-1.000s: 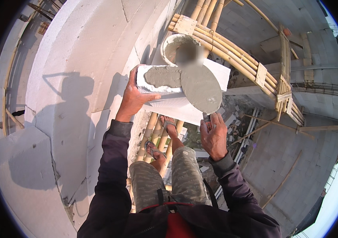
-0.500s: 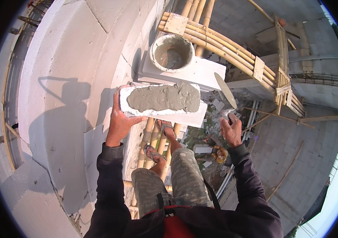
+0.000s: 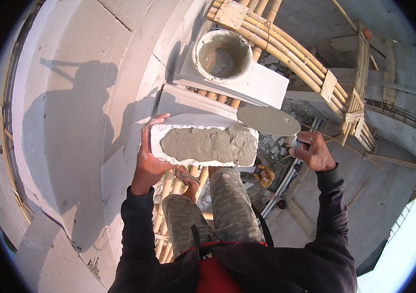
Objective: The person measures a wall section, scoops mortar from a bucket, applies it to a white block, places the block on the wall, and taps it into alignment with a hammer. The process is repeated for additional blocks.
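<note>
My left hand grips a white block by its left end. A thick layer of grey mortar covers the block's top face, lumpier toward the right. My right hand is closed round the handle of a round-ended trowel, its mortar-coated blade held just above and beyond the block's right end. Past the block, a mortar-crusted bucket stands on pale slabs.
A pale block wall rises at left. Bamboo scaffolding spans upper right; bamboo poles lie under my legs. Far below are rubble, white pipes and a person in yellow.
The trowel has come off the mortar, gone right and now lies flatter. The block has moved toward me and slightly right, with more mortar showing on it. My right hand has moved right.
</note>
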### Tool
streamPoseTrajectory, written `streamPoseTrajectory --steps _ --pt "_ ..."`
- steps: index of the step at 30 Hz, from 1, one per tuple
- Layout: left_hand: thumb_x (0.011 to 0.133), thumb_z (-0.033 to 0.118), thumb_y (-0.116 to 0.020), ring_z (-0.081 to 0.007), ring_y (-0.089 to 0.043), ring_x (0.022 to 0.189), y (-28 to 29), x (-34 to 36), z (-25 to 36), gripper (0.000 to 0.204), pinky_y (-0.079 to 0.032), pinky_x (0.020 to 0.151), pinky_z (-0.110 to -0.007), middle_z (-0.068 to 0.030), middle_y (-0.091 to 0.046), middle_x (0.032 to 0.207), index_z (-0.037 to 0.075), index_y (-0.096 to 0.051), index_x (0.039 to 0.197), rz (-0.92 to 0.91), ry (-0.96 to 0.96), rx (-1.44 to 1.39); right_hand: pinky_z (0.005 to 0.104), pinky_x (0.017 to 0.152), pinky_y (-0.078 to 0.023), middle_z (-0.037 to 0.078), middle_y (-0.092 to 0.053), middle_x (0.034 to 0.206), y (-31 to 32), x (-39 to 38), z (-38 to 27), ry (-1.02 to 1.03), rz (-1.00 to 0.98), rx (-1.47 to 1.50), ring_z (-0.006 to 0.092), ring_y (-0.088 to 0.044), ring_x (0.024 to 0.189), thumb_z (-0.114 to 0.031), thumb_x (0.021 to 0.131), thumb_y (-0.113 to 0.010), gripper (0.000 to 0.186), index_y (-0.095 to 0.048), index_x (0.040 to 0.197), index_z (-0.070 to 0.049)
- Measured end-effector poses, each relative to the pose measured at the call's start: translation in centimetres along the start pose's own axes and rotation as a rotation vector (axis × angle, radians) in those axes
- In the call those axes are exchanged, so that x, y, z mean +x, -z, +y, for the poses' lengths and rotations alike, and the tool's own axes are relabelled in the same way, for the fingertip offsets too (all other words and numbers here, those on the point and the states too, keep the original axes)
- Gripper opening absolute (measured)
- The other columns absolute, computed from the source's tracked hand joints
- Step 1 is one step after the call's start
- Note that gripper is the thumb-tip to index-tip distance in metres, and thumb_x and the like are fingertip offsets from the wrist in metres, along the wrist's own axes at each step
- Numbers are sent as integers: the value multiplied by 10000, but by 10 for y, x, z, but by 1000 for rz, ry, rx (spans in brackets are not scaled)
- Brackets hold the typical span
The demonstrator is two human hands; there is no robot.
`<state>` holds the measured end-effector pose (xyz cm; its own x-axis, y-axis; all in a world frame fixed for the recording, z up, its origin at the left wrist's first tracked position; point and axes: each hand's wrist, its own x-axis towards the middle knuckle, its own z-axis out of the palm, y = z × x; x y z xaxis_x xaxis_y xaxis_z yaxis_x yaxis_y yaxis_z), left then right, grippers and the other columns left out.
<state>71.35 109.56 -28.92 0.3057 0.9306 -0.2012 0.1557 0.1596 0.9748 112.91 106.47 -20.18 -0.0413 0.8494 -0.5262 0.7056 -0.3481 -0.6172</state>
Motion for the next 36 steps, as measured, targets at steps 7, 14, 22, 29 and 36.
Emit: streamPoseTrajectory --steps 7,14,22,29,36 --pt "560 111 -963 -294 -488 1311 -1 -3 -4 1021 -457 1069 -423 -177 -427 1456 130 -349 1375 23 -91 151 289 513 -462 92 -612 660 -13 159 51 -200 -187 68 138 -579 540 -249 843 -696 343 -651 953 74" --pt "568 169 -968 -317 -405 1394 -1 9 3 1027 -357 1150 -448 -161 -448 1462 130 -364 1398 -5 -28 106 365 572 -565 140 -690 726 -96 318 104 -184 -98 154 238 -690 606 -331 874 -642 396 -711 918 56" --pt "734 174 -873 -263 -349 1447 18 -1 19 993 -300 1194 -400 -131 -360 1561 121 -295 1540 -154 123 125 408 1126 -401 197 -372 1511 -148 119 107 214 -174 216 326 -432 1364 -70 732 -805 965 -293 1550 -116" --pt "718 179 -870 -279 -393 1401 2 -17 -17 918 -336 1146 -434 -128 -418 1493 133 -356 1477 -151 63 -73 408 1094 -415 192 -399 1449 -224 85 140 -107 -338 336 317 -450 1314 -95 740 -806 909 -328 1513 -99" --pt "627 29 -840 -272 -495 1266 -6 -30 -7 901 -398 1058 -393 -123 -526 1280 74 -399 1412 -27 -19 57 408 1062 -429 187 -427 1388 -223 94 114 -94 -306 327 309 -468 1263 -121 749 -806 854 -362 1477 -81"
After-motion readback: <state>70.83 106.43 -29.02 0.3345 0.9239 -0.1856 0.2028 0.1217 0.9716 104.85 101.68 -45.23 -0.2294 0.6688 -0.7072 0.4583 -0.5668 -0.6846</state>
